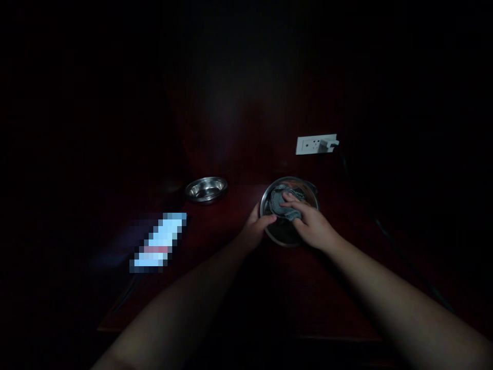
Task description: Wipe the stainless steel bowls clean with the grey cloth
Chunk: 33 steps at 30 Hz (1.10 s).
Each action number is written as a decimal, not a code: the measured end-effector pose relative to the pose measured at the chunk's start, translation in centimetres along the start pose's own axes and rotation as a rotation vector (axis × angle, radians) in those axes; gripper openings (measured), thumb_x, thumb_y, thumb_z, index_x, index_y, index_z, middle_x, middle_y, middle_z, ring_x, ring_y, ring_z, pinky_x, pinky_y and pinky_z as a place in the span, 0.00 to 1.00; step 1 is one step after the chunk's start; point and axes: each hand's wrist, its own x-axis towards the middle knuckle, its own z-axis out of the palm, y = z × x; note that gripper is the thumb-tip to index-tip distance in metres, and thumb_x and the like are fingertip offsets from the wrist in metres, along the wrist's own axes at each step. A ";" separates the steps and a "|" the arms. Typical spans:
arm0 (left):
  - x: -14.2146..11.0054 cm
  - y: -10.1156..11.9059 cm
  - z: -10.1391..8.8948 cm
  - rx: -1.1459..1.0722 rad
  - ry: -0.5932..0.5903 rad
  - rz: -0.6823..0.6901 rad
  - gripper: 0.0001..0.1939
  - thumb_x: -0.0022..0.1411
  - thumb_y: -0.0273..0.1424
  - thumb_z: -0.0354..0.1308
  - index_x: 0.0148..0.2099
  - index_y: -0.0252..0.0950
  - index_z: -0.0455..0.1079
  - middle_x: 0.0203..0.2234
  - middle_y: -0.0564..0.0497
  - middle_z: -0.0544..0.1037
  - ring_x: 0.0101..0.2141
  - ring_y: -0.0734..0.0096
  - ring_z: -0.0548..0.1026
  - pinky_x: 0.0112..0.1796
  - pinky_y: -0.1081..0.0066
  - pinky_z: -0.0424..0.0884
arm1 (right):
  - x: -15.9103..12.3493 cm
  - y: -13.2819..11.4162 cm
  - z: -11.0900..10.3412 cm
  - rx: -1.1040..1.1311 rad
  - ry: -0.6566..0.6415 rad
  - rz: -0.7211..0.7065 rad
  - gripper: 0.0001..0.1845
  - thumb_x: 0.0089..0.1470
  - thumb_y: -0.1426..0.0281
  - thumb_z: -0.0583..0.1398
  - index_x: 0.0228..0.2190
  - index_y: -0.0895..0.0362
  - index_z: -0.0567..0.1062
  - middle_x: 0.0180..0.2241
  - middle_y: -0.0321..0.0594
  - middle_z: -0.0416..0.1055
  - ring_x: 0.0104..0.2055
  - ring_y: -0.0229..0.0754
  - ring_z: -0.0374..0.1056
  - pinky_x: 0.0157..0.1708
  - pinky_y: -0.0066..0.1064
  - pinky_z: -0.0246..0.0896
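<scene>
A round metal bowl [285, 236] is tilted so that its inside faces me. My left hand [259, 226] grips the bowl's left rim, with the thumb over the edge and the other fingers mostly hidden behind it. Inside the bowl, my right hand [310, 221] presses a grey cloth [279, 202] with pale stitched edging against the metal. Some of the right fingers are covered by the cloth's folds. Farther left, a second shiny metal bowl [207, 190] sits upright on the dark red table, apart from both hands.
A lit, pixelated screen [159, 241] lies at the left on the dark red table [215, 226]. On the wall behind is a white socket plate [308, 145] with a plug in it. A dark cord [404, 257] runs along the right. The surroundings are very dark.
</scene>
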 end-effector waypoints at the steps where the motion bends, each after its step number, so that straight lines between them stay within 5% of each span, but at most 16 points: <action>1: 0.0 0.0 0.0 0.004 -0.017 0.009 0.28 0.47 0.28 0.59 0.52 0.35 0.62 0.45 0.45 0.73 0.46 0.59 0.70 0.49 0.60 0.62 | 0.0 0.1 0.0 0.006 -0.001 -0.003 0.25 0.44 0.81 0.50 0.45 0.57 0.69 0.58 0.43 0.54 0.62 0.44 0.47 0.61 0.43 0.39; 10: 0.2 0.0 -0.2 -0.037 -0.061 0.056 0.36 0.41 0.23 0.62 0.54 0.37 0.58 0.50 0.44 0.69 0.51 0.57 0.66 0.52 0.59 0.59 | 0.0 -0.6 0.0 0.112 -0.090 0.001 0.16 0.44 0.80 0.52 0.35 0.57 0.71 0.57 0.42 0.57 0.61 0.43 0.49 0.60 0.40 0.42; 17: 0.3 -0.4 -0.2 -0.133 0.138 0.018 0.28 0.45 0.26 0.58 0.51 0.34 0.63 0.42 0.47 0.75 0.45 0.58 0.71 0.48 0.59 0.64 | -0.2 -0.9 0.1 0.118 -0.145 -0.010 0.05 0.45 0.74 0.56 0.29 0.56 0.69 0.54 0.43 0.62 0.59 0.45 0.54 0.57 0.41 0.49; 23: 0.0 0.5 0.3 -0.211 0.122 -0.086 0.19 0.47 0.30 0.56 0.44 0.30 0.68 0.44 0.43 0.74 0.47 0.56 0.70 0.48 0.59 0.64 | -0.2 -0.7 0.2 0.132 -0.171 -0.078 0.01 0.46 0.71 0.58 0.25 0.55 0.70 0.53 0.41 0.64 0.58 0.46 0.56 0.57 0.41 0.51; 28: -0.3 0.6 0.1 -0.116 0.076 -0.133 0.22 0.48 0.31 0.59 0.48 0.34 0.64 0.44 0.44 0.73 0.44 0.56 0.71 0.43 0.56 0.67 | -0.3 -0.5 0.5 0.146 -0.115 -0.068 0.15 0.43 0.73 0.59 0.37 0.55 0.69 0.49 0.42 0.67 0.52 0.46 0.63 0.50 0.42 0.58; 33: -0.1 0.0 -0.1 0.094 -0.007 0.035 0.32 0.41 0.26 0.65 0.51 0.35 0.61 0.44 0.45 0.72 0.45 0.59 0.69 0.46 0.60 0.65 | -0.1 -0.5 0.6 0.106 -0.081 -0.171 0.22 0.43 0.71 0.61 0.43 0.56 0.67 0.46 0.46 0.67 0.49 0.46 0.64 0.50 0.41 0.58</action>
